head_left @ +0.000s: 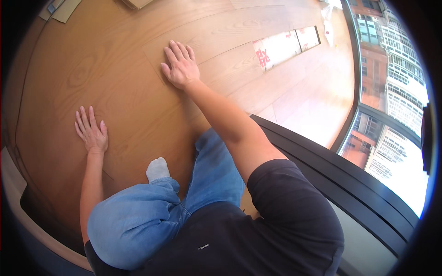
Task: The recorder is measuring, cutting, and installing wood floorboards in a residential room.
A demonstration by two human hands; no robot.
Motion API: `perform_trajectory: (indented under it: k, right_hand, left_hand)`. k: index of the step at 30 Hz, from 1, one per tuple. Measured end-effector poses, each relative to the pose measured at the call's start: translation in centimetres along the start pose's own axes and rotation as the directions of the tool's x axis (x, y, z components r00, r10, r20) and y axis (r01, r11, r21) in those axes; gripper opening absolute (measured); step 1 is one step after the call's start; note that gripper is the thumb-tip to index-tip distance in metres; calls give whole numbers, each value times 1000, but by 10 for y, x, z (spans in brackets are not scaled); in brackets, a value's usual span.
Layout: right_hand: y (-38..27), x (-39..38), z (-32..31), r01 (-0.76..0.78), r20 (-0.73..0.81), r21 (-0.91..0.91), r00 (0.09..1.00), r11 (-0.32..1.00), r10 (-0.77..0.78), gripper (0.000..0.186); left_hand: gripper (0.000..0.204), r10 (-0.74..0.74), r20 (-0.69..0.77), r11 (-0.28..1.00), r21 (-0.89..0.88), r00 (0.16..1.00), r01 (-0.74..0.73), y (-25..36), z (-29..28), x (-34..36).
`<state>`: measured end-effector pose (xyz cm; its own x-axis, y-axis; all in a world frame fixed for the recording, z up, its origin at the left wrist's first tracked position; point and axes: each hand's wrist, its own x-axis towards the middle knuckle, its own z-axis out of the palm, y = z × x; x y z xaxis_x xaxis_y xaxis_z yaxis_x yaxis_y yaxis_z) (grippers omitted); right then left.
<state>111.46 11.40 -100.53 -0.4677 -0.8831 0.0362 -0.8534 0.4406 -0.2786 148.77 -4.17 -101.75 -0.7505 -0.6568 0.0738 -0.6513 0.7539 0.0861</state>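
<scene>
Both palms are down on a wood plank floor [124, 60]. My left hand [93, 135] lies flat at the left, its fingers a little apart, holding nothing. Farther forward, my right hand [182, 69] presses on the planks beside a seam, fingers spread and nothing in them. Plank joints run past both hands. Toward the right, beyond my right hand, a narrow gap in the planks shows white sheeting with red print [276, 49]. My knees are bent, in blue jeans, and a grey-socked foot [158, 169] rests on the floor between my arms.
Dark-framed windows [357, 92] stand along the right, with buildings outside. A dark slatted ledge [322, 170] runs beside my right arm. Cardboard pieces [66, 10] lie at the far left edge. A crumpled white plastic scrap [327, 27] lies near the window.
</scene>
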Motion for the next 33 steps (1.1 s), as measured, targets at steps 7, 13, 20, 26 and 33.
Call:
perform_trajectory:
  k: [7, 13, 20, 26, 33]
  right_hand:
    - [6, -1, 9, 7, -54, 20, 999, 1000, -6, 57]
    - [18, -3, 17, -16, -116, 54, 993, 998, 23, 54]
    - [30, -3, 21, 7, -138, 69, 990, 998, 3, 52]
    - [29, -4, 21, 12, -133, 80, 991, 997, -1, 53]
    - [30, -5, 21, 0, -121, 74, 993, 997, 9, 53]
  left_hand:
    - [66, 91, 86, 996, -26, 992, -89, -33, 0, -3]
    - [58, 111, -6, 994, -7, 994, -111, -71, -5, -26]
    - [54, 74, -60, 997, -4, 995, -74, -59, 6, -26]
    - [53, 93, -60, 994, 67, 994, -89, -65, 10, -30]
    - [55, 83, -56, 994, 70, 995, -79, -61, 11, -29]
